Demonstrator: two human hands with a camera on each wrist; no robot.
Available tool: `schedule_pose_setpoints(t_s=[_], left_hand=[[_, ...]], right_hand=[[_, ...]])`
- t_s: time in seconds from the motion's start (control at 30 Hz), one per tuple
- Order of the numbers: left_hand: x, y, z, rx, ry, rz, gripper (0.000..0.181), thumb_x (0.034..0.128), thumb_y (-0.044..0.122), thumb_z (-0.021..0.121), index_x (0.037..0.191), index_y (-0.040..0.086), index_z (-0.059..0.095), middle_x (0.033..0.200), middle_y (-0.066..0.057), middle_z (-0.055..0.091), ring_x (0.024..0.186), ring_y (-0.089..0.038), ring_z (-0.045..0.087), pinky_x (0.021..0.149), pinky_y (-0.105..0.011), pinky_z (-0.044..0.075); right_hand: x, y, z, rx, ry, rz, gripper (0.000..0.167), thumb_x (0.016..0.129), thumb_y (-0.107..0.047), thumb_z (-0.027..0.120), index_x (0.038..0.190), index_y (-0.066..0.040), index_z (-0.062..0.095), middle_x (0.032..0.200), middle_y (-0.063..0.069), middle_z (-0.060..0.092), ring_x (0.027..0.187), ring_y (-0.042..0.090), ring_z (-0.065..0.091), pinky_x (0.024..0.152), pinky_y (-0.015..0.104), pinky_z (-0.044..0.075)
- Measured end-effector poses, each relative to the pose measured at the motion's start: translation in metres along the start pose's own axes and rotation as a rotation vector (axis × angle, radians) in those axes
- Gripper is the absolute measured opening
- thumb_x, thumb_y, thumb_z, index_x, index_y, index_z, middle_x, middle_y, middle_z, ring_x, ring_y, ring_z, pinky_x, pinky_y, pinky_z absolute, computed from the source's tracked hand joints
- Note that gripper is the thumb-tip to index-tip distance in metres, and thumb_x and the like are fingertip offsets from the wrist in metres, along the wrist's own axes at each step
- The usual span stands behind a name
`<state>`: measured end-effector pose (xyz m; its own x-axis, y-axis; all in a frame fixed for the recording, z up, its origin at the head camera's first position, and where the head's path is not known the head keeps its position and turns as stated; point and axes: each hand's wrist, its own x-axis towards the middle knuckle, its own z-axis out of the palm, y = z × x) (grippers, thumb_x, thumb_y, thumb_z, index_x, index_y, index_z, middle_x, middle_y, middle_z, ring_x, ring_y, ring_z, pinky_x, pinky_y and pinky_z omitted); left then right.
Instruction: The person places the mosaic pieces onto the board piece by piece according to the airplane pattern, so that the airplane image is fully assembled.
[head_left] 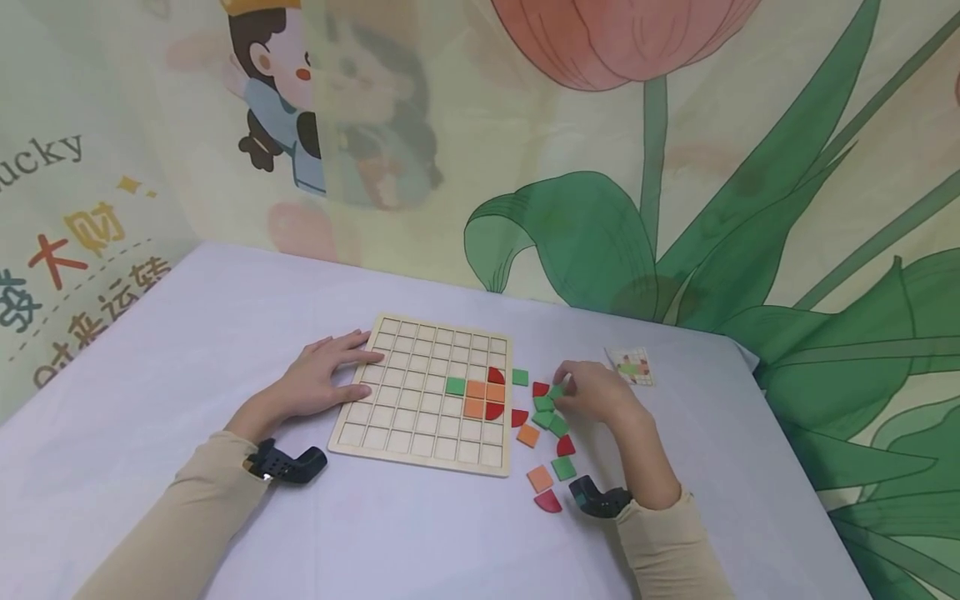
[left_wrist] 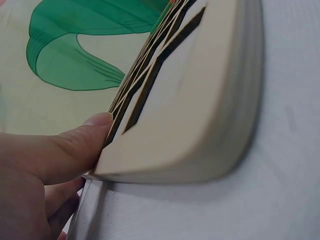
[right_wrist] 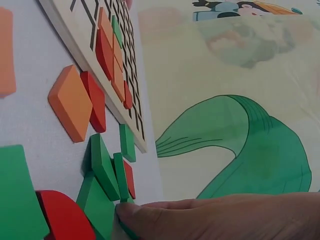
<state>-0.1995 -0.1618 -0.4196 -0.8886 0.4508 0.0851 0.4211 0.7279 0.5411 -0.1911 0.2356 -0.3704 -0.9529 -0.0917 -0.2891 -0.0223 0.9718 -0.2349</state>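
A wooden grid board (head_left: 397, 454) lies on the table. In its cells are a green square tile (head_left: 455, 386), several orange square tiles (head_left: 474, 407) and two red quarter-circle tiles (head_left: 494, 411). My left hand (head_left: 318, 379) rests at the board's left edge, fingers spread and the thumb (left_wrist: 82, 145) touching the frame. Right of the board, my right hand (head_left: 597, 392) pinches a green square tile (head_left: 555, 391) at the loose pile. In the right wrist view, the thumb (right_wrist: 150, 217) partly hides that tile. Other green tiles (right_wrist: 102, 167) lie beside it.
Loose tiles are scattered nearer the front, among them an orange square (head_left: 539, 479) and a red quarter circle (head_left: 548, 501). A small pattern card (head_left: 633, 367) lies beyond the right hand. A printed cloth backdrop (head_left: 465, 125) rises behind the white table (head_left: 300, 292).
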Motion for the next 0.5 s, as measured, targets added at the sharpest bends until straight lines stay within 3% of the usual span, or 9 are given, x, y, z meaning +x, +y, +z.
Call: schedule_pose_setpoints(t_s=[0.5], left_hand=[[0.001,0.000,0.001,0.014,0.010,0.006,0.053,0.0842,0.038,0.068,0.130,0.013,0.058,0.151,-0.021,0.033,0.141,-0.040,0.025,0.113,-0.057,0.013]], right_hand=[[0.005,0.010,0.005,0.090,0.015,-0.006,0.031,0.082,-0.018,0.074,0.110,-0.010,0.063,0.104,0.010,0.067,0.092,0.021,0.062,0.079,0.036,0.057]])
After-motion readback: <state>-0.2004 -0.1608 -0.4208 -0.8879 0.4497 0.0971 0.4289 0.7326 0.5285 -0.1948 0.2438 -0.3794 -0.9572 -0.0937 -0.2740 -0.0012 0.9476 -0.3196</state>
